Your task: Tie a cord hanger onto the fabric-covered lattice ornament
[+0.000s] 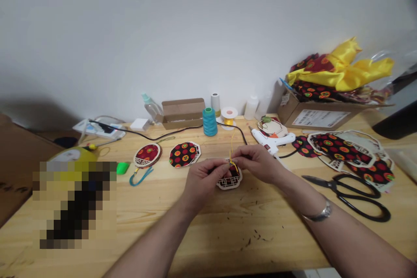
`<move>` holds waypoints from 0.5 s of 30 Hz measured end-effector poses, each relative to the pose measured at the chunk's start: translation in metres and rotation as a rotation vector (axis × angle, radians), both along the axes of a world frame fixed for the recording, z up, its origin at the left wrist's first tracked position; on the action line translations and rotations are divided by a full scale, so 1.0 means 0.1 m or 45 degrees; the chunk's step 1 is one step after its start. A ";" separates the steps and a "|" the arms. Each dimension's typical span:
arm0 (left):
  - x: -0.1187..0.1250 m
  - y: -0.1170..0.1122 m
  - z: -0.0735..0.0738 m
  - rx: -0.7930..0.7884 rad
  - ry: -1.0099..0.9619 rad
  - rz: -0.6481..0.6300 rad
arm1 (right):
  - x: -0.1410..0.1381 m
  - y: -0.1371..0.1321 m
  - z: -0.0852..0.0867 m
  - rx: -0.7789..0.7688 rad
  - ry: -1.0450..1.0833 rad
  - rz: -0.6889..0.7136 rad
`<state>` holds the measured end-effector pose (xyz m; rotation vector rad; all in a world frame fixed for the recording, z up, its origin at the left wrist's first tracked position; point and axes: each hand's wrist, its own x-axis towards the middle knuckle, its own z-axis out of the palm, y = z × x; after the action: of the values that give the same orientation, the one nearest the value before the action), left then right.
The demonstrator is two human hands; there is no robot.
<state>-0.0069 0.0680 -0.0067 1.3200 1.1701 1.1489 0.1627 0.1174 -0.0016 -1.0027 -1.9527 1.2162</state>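
Note:
Near the middle of the table, my left hand (208,176) is closed on a small wooden lattice ornament (230,183) with dark patterned fabric inside. My right hand (254,161) pinches yellow cord (232,152) at the ornament's top edge, close to the left fingertips. A loose end of the cord sticks up above the fingers, and another bit hangs over the fabric. Fingers cover the ornament's upper part, so how the cord is fastened is hidden. To the left lie an octagonal fabric piece (184,154) and a round ornament (147,155) with a blue cord loop (141,177).
Behind stand a teal thread cone (210,122) and a yellow cord spool (229,116). A white glue gun (273,140), black-handled scissors (350,193) and stacked fabric panels (345,150) lie right. A cardboard box (312,115) holds fabric. A black cable (163,132) runs along the back.

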 end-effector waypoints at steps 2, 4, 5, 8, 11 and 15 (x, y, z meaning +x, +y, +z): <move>-0.01 0.02 0.01 -0.004 -0.020 0.079 | -0.04 -0.02 -0.02 -0.017 0.002 0.006; -0.01 0.03 0.01 0.008 -0.023 0.148 | -0.08 -0.06 -0.03 -0.040 0.019 -0.001; -0.02 0.04 0.01 0.019 -0.018 0.172 | -0.09 -0.09 -0.04 -0.047 0.038 -0.002; -0.02 0.05 -0.01 0.037 0.000 0.236 | -0.13 -0.15 -0.05 -0.005 0.097 0.000; -0.02 0.05 -0.02 0.038 0.025 0.282 | -0.14 -0.20 -0.06 0.168 0.010 -0.012; -0.03 0.06 -0.03 0.035 0.060 0.338 | -0.14 -0.25 -0.03 0.410 -0.205 -0.003</move>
<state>-0.0095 0.0741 -0.0097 1.2440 1.3997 1.3327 0.1489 0.0926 -0.0049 -0.9563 -2.1832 0.8040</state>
